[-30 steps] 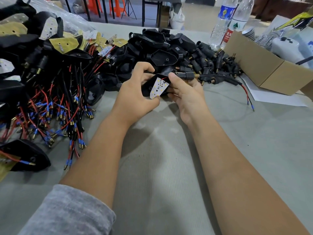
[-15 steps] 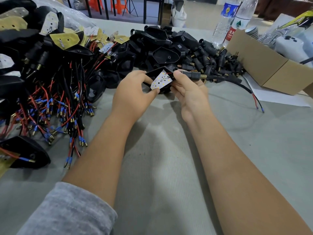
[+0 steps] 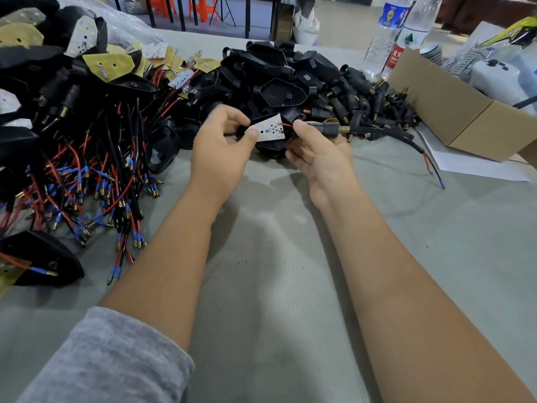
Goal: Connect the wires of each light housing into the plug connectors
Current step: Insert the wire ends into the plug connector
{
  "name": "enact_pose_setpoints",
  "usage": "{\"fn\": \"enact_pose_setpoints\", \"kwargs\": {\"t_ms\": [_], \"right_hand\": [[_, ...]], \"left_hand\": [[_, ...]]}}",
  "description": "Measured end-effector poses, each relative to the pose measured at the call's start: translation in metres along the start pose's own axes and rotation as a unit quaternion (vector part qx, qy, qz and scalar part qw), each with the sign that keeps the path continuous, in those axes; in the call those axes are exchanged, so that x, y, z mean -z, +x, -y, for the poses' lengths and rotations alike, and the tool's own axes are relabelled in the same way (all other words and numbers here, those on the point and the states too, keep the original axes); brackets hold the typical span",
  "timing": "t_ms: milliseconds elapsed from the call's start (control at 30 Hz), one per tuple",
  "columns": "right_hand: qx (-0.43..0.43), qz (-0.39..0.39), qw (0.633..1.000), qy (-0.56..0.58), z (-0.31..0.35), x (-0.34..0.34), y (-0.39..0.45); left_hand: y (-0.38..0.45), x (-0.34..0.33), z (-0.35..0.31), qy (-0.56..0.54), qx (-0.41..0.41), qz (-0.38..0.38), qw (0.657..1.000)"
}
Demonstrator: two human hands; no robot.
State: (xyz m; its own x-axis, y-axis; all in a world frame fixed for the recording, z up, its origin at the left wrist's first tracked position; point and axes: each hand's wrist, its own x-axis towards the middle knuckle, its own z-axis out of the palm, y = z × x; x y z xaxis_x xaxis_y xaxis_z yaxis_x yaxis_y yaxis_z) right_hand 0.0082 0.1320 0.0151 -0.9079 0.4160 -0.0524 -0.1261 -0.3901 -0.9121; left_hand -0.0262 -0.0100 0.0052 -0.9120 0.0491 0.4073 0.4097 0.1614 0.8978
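- Light housing: black plastic shell, roughly shield-shaped, held above the bench between both hands, just in front of the pile of empty housings.
- White LED board sat in the housing, flat and angular, dotted with small yellow chips and dark holes; a short red wire ran off its right edge.
- Left hand gripped the housing's left side, thumb tip pressed on the board's lower left corner, fingers curled over the top edge.
- Right hand pinched the plug connector by thumb and fingers at the housing's right end, other fingers cupped under the shell.
- Plug connector: grey ribbed barrel with a brass threaded tip, lying horizontal; whether the wire was already seated in it could not be told.
- Black cable trailed right from the connector onto the bench, ending in split red and black leads with a blue sleeve.
- Behind the hands: heap of empty black housings, glossy, with screw holes.
- To its right: pile of black plug connectors with brass ends.
- Left: tangle of finished units, red and black wires with blue sleeves and brass ferrules, yellowish board backs on top.
- Far right: brown cardboard box, two clear water bottles behind it, white paper under it.
- Bench covered in grey ribbed fabric.
- Grey fleecy sleeve on the left arm.
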Motion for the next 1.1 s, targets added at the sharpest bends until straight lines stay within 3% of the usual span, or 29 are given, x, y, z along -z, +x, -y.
{"fn": "enact_pose_setpoints", "kwargs": {"t_ms": [100,400,633,867,1100], "right_hand": [[-0.002,0.011,1.0,-0.006,0.0,0.0,0.0],[-0.007,0.082,0.996,-0.024,0.004,0.001,-0.006],[-0.002,0.086,0.996,-0.032,0.004,0.001,-0.006],[-0.027,0.098,0.995,-0.022,-0.003,-0.009,-0.011],[-0.016,0.111,0.993,-0.025,-0.006,-0.01,-0.011]], "left_hand": [[0.0,0.004,-0.003,-0.064,0.017,0.012,0.998],[0.002,0.005,-0.012,-0.096,0.138,0.08,0.983],[-0.001,0.007,-0.009,-0.1,0.073,0.099,0.987],[-0.001,0.005,-0.008,-0.094,0.01,0.044,0.995],[0.0,0.005,-0.008,-0.09,-0.003,-0.005,0.996]]}}
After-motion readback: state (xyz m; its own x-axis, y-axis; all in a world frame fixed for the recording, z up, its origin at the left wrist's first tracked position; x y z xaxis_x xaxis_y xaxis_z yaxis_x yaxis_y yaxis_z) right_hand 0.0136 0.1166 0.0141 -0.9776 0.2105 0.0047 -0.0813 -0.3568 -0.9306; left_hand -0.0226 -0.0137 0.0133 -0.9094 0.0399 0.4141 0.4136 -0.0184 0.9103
